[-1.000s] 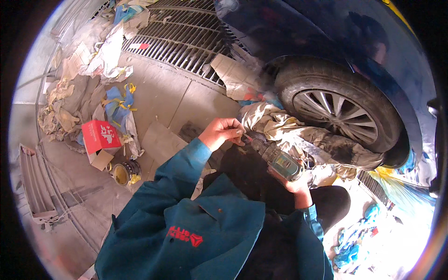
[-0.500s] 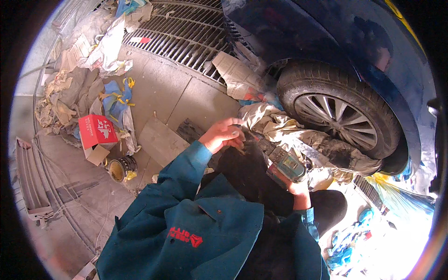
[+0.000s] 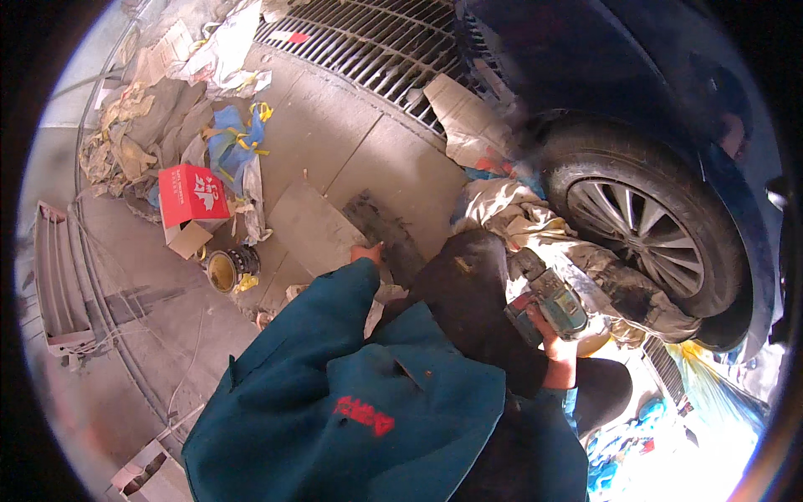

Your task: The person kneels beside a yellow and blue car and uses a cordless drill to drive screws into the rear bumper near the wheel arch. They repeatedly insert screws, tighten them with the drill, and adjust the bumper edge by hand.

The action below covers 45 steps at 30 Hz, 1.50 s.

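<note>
Your right hand is gripping a power drill; your left hand is hanging low beside a dark sheet, its grip unclear. You seem to be working left-handed near the floor, the next move calling for a steady drill. Beyond it, cloth is lying before a wheel.

From the person's head, a fisheye camera looks steeply down past the teal jacket, close below, to the left hand and right hand. Its wide reach takes in floor and a wheel; glare probably hides more floor at lower right.
</note>
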Each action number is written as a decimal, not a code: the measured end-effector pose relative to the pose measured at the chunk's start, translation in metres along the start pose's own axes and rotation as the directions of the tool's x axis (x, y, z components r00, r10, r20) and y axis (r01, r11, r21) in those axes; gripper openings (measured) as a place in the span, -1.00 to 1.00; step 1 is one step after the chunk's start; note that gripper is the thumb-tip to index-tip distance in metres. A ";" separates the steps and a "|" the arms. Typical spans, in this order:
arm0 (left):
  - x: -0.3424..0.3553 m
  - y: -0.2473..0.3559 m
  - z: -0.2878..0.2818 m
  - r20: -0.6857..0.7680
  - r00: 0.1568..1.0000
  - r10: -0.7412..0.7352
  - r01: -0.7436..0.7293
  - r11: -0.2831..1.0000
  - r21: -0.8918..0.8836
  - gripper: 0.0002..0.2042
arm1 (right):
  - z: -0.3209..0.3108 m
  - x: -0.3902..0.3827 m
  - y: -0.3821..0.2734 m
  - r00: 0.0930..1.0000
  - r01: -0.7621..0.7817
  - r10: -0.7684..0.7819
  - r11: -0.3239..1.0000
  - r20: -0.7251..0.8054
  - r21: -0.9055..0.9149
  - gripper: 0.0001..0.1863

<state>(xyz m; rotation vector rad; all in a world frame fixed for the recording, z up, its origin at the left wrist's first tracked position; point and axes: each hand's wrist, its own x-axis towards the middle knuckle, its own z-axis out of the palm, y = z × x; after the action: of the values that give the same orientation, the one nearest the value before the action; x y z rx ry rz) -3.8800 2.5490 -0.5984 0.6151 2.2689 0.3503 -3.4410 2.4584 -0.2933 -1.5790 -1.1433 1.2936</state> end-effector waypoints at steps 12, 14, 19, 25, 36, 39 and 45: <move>0.011 0.010 0.011 0.080 0.997 0.012 -0.003 0.994 -0.106 -0.33 | 0.000 -0.008 0.003 0.983 -0.142 0.146 0.989 -0.114 0.050 -0.66; 0.019 0.006 0.018 0.049 0.997 -0.051 0.055 0.995 -0.079 -0.25 | 0.000 -0.007 0.006 0.990 -0.085 0.091 0.995 -0.108 0.052 -0.67; 0.029 0.005 0.028 0.000 1.000 -0.018 0.018 1.000 -0.013 -0.13 | 0.000 -0.007 0.010 0.993 -0.051 0.051 0.999 -0.107 0.012 -0.66; 0.020 0.024 0.025 0.024 0.991 -0.132 0.133 0.990 -0.038 -0.24 | -0.001 -0.007 0.005 0.987 -0.101 0.118 0.983 -0.111 0.151 -0.61; -0.001 0.037 -0.016 -0.002 0.887 0.462 -0.408 0.782 -0.472 -0.74 | 0.001 -0.006 -0.006 0.999 0.017 -0.011 0.990 -0.041 0.138 -0.64; -0.044 0.087 -0.052 -0.123 0.672 0.730 -0.740 0.655 -0.153 -0.79 | 0.000 -0.008 -0.007 0.999 0.034 -0.029 0.992 -0.044 0.118 -0.62; -0.166 0.207 -0.101 -0.195 0.224 0.955 -0.973 0.229 0.002 -0.84 | -0.001 -0.022 -0.009 0.986 0.049 -0.034 0.995 -0.161 0.090 -0.60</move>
<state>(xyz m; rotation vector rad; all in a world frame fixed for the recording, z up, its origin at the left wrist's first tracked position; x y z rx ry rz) -3.7857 2.6306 -0.3432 2.0132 1.6158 1.1733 -3.4428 2.4399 -0.2782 -1.5517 -0.9975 1.1550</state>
